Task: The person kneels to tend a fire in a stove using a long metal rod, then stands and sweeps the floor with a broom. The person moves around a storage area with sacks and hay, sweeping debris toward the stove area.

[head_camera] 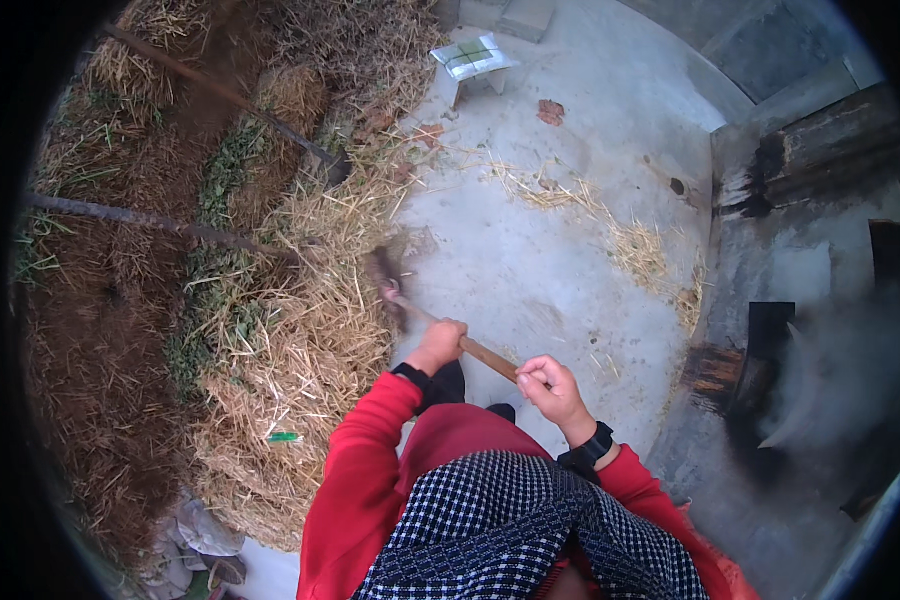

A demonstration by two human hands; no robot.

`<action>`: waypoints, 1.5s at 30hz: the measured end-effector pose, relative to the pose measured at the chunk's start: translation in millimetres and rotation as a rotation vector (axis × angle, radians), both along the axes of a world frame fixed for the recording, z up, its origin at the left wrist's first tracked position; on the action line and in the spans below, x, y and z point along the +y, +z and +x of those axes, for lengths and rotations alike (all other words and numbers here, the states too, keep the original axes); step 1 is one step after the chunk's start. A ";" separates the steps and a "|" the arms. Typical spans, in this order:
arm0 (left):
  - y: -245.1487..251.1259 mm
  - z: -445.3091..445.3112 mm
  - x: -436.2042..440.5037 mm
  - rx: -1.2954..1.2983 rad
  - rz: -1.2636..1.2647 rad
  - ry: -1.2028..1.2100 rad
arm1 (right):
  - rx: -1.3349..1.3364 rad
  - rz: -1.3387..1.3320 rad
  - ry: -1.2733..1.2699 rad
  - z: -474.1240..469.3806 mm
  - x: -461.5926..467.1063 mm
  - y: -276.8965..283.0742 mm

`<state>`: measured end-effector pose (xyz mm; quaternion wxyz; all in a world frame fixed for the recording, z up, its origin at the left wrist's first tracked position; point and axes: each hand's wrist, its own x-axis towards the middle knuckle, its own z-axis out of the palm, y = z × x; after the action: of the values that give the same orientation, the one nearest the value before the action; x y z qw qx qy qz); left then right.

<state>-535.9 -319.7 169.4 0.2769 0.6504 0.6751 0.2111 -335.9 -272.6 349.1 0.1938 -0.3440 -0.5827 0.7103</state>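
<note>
Both my hands grip the wooden handle (491,360) of a rake or hoe; motion blur hides which. My left hand (436,345) is closed around the shaft lower down, nearer the tool's head. My right hand (553,388) closes on the upper end, close to my body. The dark tool head (390,289) meets the edge of a heap of loose straw (330,322), right where the straw borders the concrete floor (495,255).
Two poles, one dark (157,223) and one brown (217,90), lie across the heap. Green leaves (221,172) are mixed in. A small stool (471,71) bears a wrapped packet (471,56). Straw wisps (634,247) lie near the wall. Smoke (840,375) drifts by sooty openings at right.
</note>
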 end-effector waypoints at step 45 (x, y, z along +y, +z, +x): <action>186.8 -152.3 -305.9 0.418 0.286 0.214 | 0.290 1.068 0.298 -89.1 -336.8 88.2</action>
<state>-688.2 -625.7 356.2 0.0130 0.6372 0.7458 0.1938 -425.0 -609.4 437.4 0.3162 -0.0116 -0.8705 0.3770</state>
